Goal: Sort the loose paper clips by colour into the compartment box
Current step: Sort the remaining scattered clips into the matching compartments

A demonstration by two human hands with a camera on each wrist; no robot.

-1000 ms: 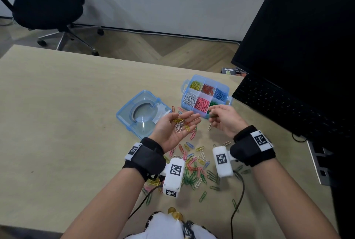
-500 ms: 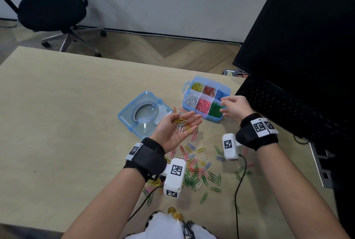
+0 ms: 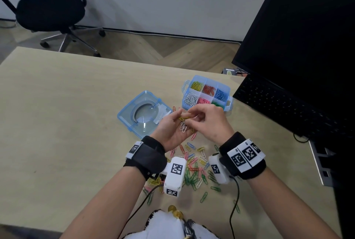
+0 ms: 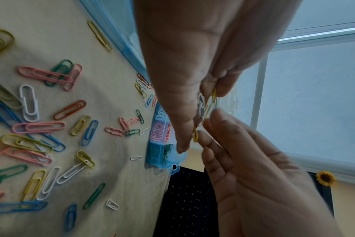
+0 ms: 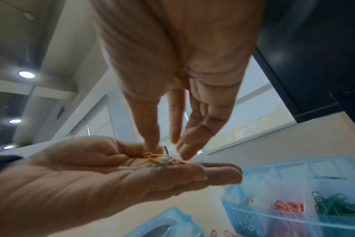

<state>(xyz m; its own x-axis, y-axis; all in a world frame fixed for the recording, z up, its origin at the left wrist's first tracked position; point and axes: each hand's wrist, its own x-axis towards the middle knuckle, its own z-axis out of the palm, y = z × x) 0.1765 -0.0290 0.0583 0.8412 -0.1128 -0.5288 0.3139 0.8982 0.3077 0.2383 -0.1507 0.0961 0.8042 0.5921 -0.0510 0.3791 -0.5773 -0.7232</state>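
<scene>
Grip: left hand [image 3: 171, 131] palm up with fingers spread flat, carrying a few clips in hand [image 3: 184, 123], yellow and white; right hand [image 3: 208, 121] back from the box half a second ago, fingertips [image 5: 183, 154] closing on the palm's yellow clips, pinch not confirmed. Judgement: green delivery done, yellow next.
Near: loose paper clips [image 3: 194, 171] scattered on the desk [image 3: 67, 113], mixed pink, green, blue, yellow, white; plenty unsorted.
Left, farther: lid [image 3: 144, 113], off.
Far: compartment box [image 3: 206, 93], six cells, each one colour.
</scene>
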